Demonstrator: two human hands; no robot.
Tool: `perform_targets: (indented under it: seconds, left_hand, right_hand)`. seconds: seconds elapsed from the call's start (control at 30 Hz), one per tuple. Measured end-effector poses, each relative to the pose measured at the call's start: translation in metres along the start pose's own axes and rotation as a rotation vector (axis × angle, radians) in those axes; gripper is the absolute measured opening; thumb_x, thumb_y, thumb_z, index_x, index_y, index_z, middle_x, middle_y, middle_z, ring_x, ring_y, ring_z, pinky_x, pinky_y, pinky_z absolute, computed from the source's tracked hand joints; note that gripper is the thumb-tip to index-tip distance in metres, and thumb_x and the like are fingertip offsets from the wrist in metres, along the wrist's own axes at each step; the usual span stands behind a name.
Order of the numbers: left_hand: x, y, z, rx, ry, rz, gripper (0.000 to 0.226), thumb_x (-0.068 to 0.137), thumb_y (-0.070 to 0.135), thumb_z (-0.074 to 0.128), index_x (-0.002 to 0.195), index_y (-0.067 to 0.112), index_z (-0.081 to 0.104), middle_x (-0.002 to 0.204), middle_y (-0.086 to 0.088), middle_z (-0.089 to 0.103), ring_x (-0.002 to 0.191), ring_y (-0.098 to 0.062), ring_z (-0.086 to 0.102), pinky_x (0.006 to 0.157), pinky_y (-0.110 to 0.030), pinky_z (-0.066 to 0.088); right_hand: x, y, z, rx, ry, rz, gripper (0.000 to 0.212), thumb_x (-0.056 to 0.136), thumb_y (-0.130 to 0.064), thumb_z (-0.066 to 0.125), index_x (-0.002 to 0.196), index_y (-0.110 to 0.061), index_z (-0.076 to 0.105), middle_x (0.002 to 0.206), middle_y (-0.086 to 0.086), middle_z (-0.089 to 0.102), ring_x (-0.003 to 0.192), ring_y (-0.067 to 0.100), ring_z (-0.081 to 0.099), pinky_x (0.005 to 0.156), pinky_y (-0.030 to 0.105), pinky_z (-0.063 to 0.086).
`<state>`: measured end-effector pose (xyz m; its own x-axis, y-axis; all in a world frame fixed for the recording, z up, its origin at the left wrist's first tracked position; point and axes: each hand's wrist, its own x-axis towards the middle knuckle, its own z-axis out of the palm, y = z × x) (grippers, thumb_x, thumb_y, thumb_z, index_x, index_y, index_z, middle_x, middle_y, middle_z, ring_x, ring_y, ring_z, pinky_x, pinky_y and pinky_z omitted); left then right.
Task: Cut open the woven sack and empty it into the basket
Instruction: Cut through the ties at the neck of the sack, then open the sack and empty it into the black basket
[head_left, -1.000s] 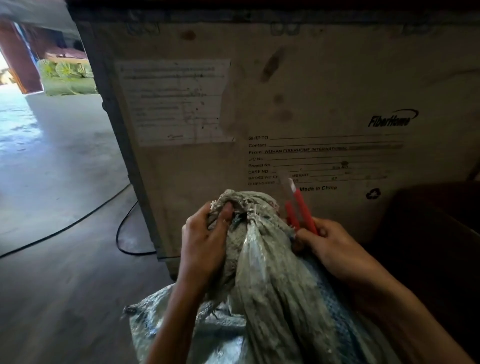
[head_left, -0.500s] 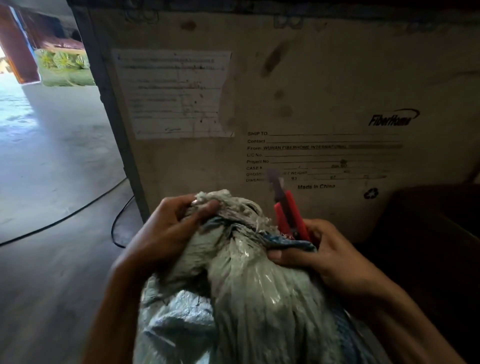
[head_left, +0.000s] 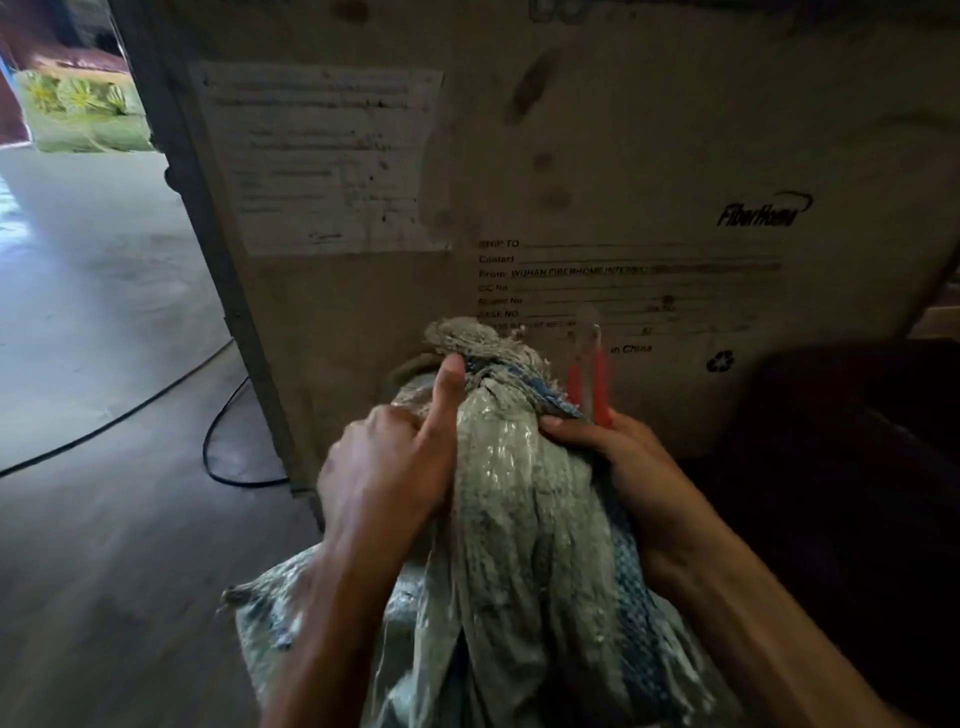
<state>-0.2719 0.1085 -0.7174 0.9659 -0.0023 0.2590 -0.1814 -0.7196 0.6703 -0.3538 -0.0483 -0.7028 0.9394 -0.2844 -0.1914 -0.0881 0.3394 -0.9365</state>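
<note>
My left grip (head_left: 384, 467) wraps the bunched neck of the woven sack (head_left: 519, 545), standing near me before the crate (head_left: 623, 156), to steady its knotted top for the red-handled cutters (head_left: 592, 379) clenched in my right grip (head_left: 618, 467).

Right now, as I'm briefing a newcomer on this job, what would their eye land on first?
The grey-white woven plastic sack with a blue stripe fills the lower centre, its bunched neck tied shut. The left hand grips that neck while the right hand, on the sack's right side, holds a red-handled cutting tool pointing up. Behind them stands a large stained tan shipping crate printed FiberHome.
</note>
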Motion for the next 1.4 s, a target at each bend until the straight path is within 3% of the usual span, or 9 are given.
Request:
perform_targets:
  seconds: [0.1, 0.3, 0.43, 0.6, 0.7, 0.83, 1.1, 1.3, 1.4]
  left_hand:
    - [0.002, 0.003, 0.003, -0.494, -0.476, -0.306, 0.103, 0.064, 0.097, 0.029, 0.121, 0.024, 0.073, 0.123, -0.012, 0.073, 0.111, -0.031, 0.069, 0.098, -0.039, 0.052]
    - [0.003, -0.02, 0.01, -1.518, -0.813, -0.609, 0.037, 0.08, 0.029, 0.069, 0.101, 0.002, 0.079, 0.1, -0.019, 0.079, 0.086, -0.031, 0.078, 0.072, -0.039, 0.065]
    - [0.003, -0.029, 0.023, -1.284, -0.43, -0.593, 0.033, 0.088, 0.018, 0.069, 0.114, -0.003, 0.072, 0.113, -0.025, 0.074, 0.086, -0.028, 0.076, 0.065, -0.032, 0.063]
    - [-0.005, -0.028, 0.033, -0.904, -0.288, -0.358, 0.028, 0.073, 0.023, 0.082, 0.092, 0.027, 0.061, 0.086, 0.006, 0.077, 0.089, -0.017, 0.072, 0.058, -0.025, 0.059]
    - [-0.016, -0.015, 0.042, -0.789, -0.411, -0.191, 0.045, 0.071, 0.023, 0.082, 0.112, 0.026, 0.066, 0.098, 0.009, 0.078, 0.091, -0.011, 0.076, 0.079, -0.033, 0.062]
    - [-0.033, -0.005, 0.06, -0.739, -0.52, -0.107, 0.016, 0.071, 0.028, 0.079, 0.085, 0.031, 0.074, 0.078, 0.018, 0.08, 0.076, 0.001, 0.076, 0.069, -0.025, 0.057]
    - [-0.056, 0.016, 0.068, -0.693, -0.591, -0.159, 0.052, 0.078, 0.048, 0.072, 0.115, 0.024, 0.046, 0.098, 0.011, 0.061, 0.093, -0.009, 0.062, 0.072, -0.03, 0.049]
    - [-0.057, 0.016, 0.059, -0.596, -0.562, -0.153, 0.097, 0.068, 0.06, 0.067, 0.151, 0.042, 0.022, 0.139, -0.001, 0.056, 0.119, -0.027, 0.058, 0.11, -0.049, 0.044]
    - [-0.052, 0.018, 0.052, -0.586, -0.554, -0.152, 0.106, 0.065, 0.054, 0.071, 0.155, 0.039, 0.017, 0.143, -0.004, 0.057, 0.12, -0.024, 0.058, 0.112, -0.048, 0.044]
  right_hand:
    - [0.0, 0.0, 0.001, -0.039, -0.094, -0.022, 0.009, 0.085, -0.01, 0.069, 0.09, -0.01, 0.076, 0.083, 0.012, 0.078, 0.071, 0.022, 0.075, 0.061, 0.028, 0.061]
    - [-0.008, 0.008, 0.009, -0.232, -0.14, 0.006, 0.038, 0.07, -0.048, 0.078, 0.093, -0.018, 0.08, 0.095, 0.007, 0.08, 0.086, 0.019, 0.077, 0.066, 0.024, 0.061]
    - [0.02, 0.018, -0.017, -0.268, 0.316, 0.008, 0.047, 0.094, -0.055, 0.051, 0.087, -0.014, 0.074, 0.093, 0.005, 0.077, 0.07, 0.018, 0.068, 0.059, 0.029, 0.048]
    - [0.041, 0.079, -0.101, -0.882, 0.691, 0.151, 0.045, 0.103, -0.032, 0.035, 0.129, -0.004, 0.057, 0.131, 0.025, 0.059, 0.121, 0.041, 0.055, 0.102, 0.045, 0.044]
    - [0.008, 0.136, -0.147, -1.111, 0.689, 0.349, 0.049, 0.101, -0.034, 0.042, 0.144, -0.011, 0.047, 0.145, 0.026, 0.046, 0.134, 0.041, 0.044, 0.109, 0.045, 0.038]
    - [-0.042, 0.216, -0.187, -1.023, 0.864, 0.532, 0.05, 0.098, -0.039, 0.05, 0.137, -0.008, 0.054, 0.143, 0.025, 0.049, 0.132, 0.038, 0.048, 0.108, 0.044, 0.042]
    - [-0.068, 0.275, -0.199, -1.202, 0.712, 0.684, 0.043, 0.091, -0.038, 0.057, 0.127, -0.015, 0.061, 0.133, 0.014, 0.06, 0.124, 0.031, 0.058, 0.099, 0.037, 0.048]
    - [0.007, 0.161, -0.162, -0.554, 0.863, 0.088, 0.022, 0.093, -0.021, 0.058, 0.097, -0.009, 0.076, 0.096, 0.015, 0.076, 0.089, 0.028, 0.069, 0.077, 0.032, 0.051]
    - [0.029, 0.074, -0.117, -0.288, 0.629, -0.284, 0.022, 0.099, -0.01, 0.052, 0.092, -0.009, 0.073, 0.071, 0.008, 0.067, 0.057, 0.01, 0.059, 0.06, 0.028, 0.048]
